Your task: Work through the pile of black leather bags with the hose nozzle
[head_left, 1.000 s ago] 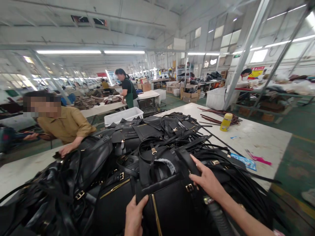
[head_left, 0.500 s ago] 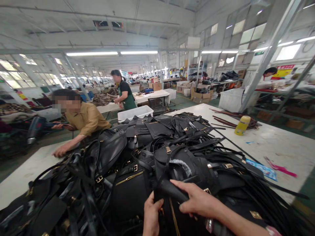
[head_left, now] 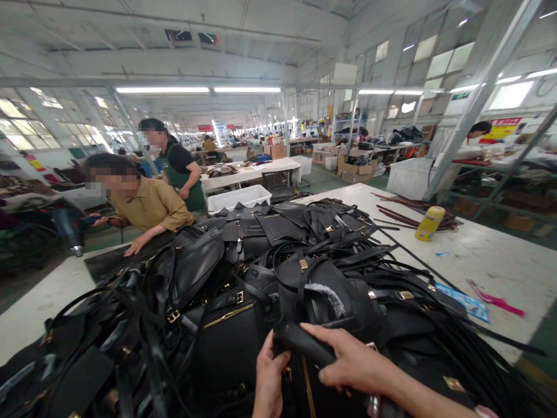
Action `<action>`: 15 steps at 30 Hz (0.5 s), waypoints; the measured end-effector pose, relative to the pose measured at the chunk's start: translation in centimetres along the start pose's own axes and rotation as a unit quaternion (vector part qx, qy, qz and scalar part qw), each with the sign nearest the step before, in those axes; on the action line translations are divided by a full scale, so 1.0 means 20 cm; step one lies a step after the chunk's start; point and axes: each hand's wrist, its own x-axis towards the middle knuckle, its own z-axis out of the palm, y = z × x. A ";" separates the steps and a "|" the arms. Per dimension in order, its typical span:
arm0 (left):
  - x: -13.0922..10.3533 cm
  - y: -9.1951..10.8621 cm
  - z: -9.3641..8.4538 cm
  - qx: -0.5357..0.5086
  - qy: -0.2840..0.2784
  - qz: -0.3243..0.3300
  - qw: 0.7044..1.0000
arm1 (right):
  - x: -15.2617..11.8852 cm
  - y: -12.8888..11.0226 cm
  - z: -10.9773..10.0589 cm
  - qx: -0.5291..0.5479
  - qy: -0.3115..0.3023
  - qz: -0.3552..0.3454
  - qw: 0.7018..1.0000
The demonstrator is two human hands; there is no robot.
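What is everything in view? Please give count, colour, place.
Bags: many, black, heaped on table
Table: one, white, under bags
Bottle: one, yellow, table's right
Straps: several, brown, beside bottle
Packet: one, blue-white, right
Slim implement: one, pink, beside packet
Bins: several, white, behind bags
Cardboard boxes: several, brown, background
Workers: at least three, mustard and green nearest, left and right
Worker's tool: one, dark, far left
Ceiling lights: several, white, overhead
Handheld tool: one, black, bottom centre
Left hand's fingers: one set, bare, on a bag
Right hand's fingers: one set, bare, around handheld tool
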 end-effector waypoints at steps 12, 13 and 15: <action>0.20 0.40 0.17 0.062 0.018 0.173 0.983 | -0.05 -0.29 -0.24 0.064 0.115 -0.115 0.985; 0.27 0.44 0.17 0.080 0.049 0.206 0.974 | -0.12 -0.29 -0.27 0.065 0.141 -0.110 0.982; 0.41 0.50 0.15 0.110 0.108 0.236 0.959 | -0.23 -0.25 -0.34 0.063 0.179 -0.089 0.978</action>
